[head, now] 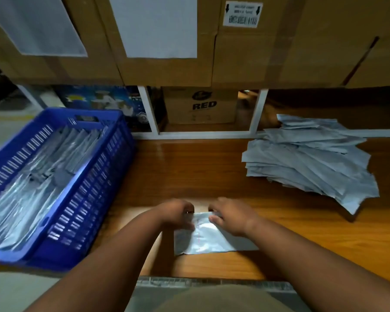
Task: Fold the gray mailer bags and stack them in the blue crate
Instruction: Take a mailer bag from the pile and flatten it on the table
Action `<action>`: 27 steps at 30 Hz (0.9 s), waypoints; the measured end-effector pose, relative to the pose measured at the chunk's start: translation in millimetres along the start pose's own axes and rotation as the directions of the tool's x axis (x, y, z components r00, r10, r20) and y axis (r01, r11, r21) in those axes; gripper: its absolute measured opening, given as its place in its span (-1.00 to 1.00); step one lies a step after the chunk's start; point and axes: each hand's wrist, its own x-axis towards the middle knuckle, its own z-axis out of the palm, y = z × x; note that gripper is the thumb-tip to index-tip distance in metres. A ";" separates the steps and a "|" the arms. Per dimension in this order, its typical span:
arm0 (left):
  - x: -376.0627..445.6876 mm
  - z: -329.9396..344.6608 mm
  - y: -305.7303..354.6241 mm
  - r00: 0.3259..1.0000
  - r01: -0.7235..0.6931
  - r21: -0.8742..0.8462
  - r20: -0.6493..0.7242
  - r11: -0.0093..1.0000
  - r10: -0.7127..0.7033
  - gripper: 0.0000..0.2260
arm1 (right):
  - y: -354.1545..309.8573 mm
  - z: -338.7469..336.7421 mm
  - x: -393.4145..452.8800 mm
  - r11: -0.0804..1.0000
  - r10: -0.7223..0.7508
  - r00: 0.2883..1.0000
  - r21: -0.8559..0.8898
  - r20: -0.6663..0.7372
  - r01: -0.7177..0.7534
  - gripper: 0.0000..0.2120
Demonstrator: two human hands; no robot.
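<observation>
Now both hands sit on one gray bag [208,240] lying flat on the wooden table [302,239], directly in front of the person. The left hand [176,213] has its fingers curled down over the bag's far left corner, and it appears to pinch that edge, though blur hides the fingertips. The right hand [231,216] curls its fingers round the far edge just right of the left hand, thumb lying on top of the bag; the two hands are near each other with a small gap between them. From the fingers the bag spreads back toward the person and out to the right, so its long axis seems to run left to right, with the gripped edge pointing away. A thin red line crosses the bag just below the right thumb.

Well left of the fingers stands the blue crate [81,194], holding rows of folded bags [32,188]. Far to the right of the fingers and beyond them lies a loose pile [313,158] of unfolded gray bags, fanned out. Cardboard boxes [245,64] stand past the fingertips at the table's back.
</observation>
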 end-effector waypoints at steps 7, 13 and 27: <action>8.9 14.5 -16.9 0.982 0.007 0.060 -0.189 0.998 0.005 -0.68 | -5.0 37.7 -16.3 0.984 0.039 0.961 -0.157 -0.274 -0.085 -0.64; -11.2 54.3 37.1 0.758 -0.121 0.381 -0.561 0.917 0.333 -0.67 | 4.5 50.0 -39.6 0.960 0.231 0.926 -0.084 -0.298 -0.267 -0.37; 20.4 123.7 71.4 0.829 -0.219 0.279 -0.452 0.935 0.329 -0.35 | 18.0 79.3 -51.8 0.967 0.219 0.955 -0.083 -0.202 -0.239 -0.28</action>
